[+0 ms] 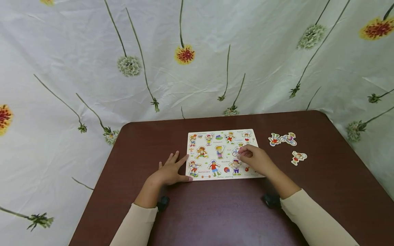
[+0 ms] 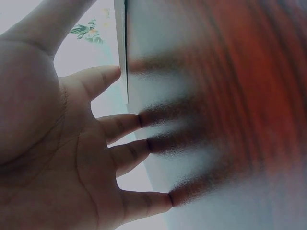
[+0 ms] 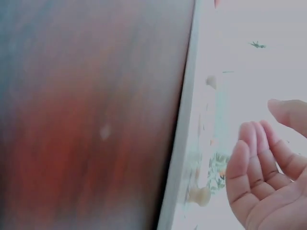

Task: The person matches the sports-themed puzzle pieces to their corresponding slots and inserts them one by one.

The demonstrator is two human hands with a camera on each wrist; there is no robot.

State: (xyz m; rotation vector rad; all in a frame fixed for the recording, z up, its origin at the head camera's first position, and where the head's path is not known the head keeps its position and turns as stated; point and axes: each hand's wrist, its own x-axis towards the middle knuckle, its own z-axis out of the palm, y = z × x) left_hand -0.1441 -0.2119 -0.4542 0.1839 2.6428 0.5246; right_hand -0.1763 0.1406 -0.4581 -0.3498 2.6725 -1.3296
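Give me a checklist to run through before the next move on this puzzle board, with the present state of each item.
1. Puzzle board lies flat on the table: ok.
2. Left hand steadies the board: ok; its straight fingers rest flat on the table at the board's left edge.
3. Right hand is over the board's right side: ok.
4. Right hand holds a piece: cannot tell; the head view hides its fingertips, and the wrist view shows curled fingers with nothing clear between them.
5. Loose pieces are to the right of the board: ok; three lie on the table.
6. All slots filled: not ok, since pieces remain off the board.
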